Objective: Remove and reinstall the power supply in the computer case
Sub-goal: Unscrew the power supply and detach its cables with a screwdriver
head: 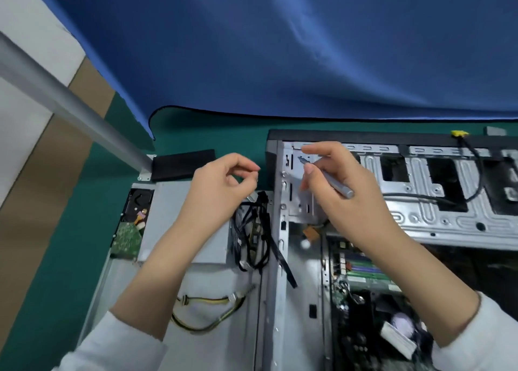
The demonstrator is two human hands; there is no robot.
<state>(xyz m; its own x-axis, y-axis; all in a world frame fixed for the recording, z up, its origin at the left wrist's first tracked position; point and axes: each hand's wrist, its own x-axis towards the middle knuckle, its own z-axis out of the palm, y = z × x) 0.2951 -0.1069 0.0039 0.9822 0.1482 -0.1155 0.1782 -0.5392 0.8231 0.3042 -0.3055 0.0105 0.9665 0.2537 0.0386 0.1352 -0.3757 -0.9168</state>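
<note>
The gray power supply lay on the desk, left of the computer case. Above it, the left hand pinched something tiny — too small to tell. The right hand gripped a screwdriver — its tip at the case's far-left corner.

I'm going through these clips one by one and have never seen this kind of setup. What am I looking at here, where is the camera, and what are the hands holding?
There is no robot here. The single picture comes from a camera worn on a person's head, looking down at their own two hands. An opened computer case lies on a green surface, with a blue cloth behind it. The right hand grips a grey screwdriver, its tip at the case's metal frame. The left hand hovers with its fingertips pinched together, perhaps on a small screw; too small to tell. Beside the case lie a grey metal box, a black cable bundle and yellow and black wires.
</note>
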